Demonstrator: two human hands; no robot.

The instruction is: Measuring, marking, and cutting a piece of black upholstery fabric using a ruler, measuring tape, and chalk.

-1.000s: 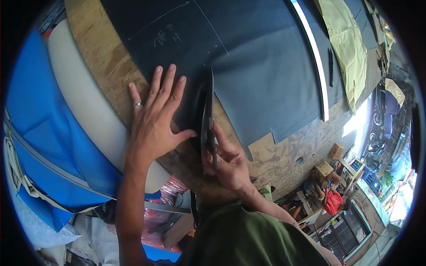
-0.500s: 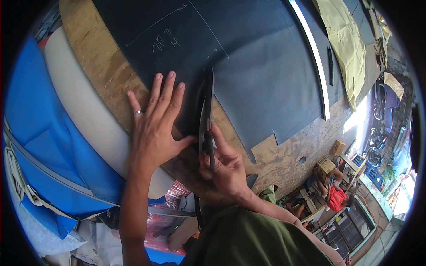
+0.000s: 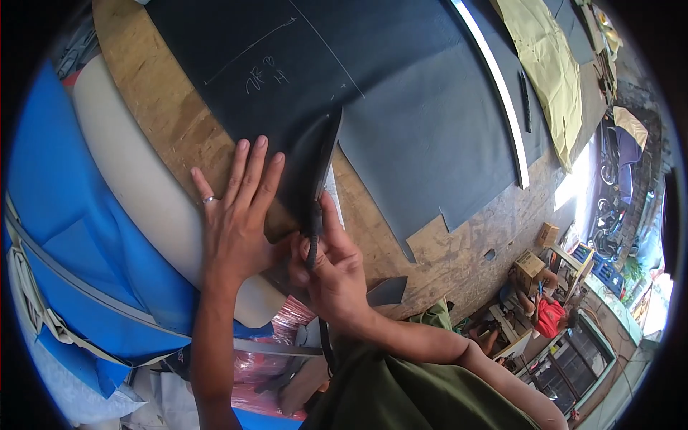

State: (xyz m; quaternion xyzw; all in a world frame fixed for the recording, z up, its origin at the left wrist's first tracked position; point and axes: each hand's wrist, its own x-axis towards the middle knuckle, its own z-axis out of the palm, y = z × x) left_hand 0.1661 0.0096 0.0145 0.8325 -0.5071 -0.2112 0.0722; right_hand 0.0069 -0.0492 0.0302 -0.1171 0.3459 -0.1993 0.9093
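Observation:
My left hand [image 3: 240, 222] lies flat with spread fingers across the near edge of a black sheet [image 3: 201, 43] and the plywood table [image 3: 150, 115]; a ring is on one finger. Just right of it, my right hand [image 3: 330, 272] grips the dark handles of long scissors [image 3: 326, 161], its wrist below. The scissors' blades point away from me along a cut in the sheet, beside chalk lines and marks [image 3: 261, 72]. The cut part of the sheet [image 3: 430, 143] extends to the right, with bare plywood showing under the gap. A small dark offcut [image 3: 387, 290] lies near my right wrist.
A pale straight strip [image 3: 502, 100], a black slim item [image 3: 525, 100] and yellow paper [image 3: 545, 72] lie to the right. Blue material [image 3: 79, 215] and a cream roll [image 3: 122, 150] line the left. A person in red [image 3: 550, 315] sits beyond the table beside a carton [image 3: 529, 269].
My right hand and the scissors have moved left, angling the blades more to the upper right, and the blades look more closed. My left hand has slid slightly down and left.

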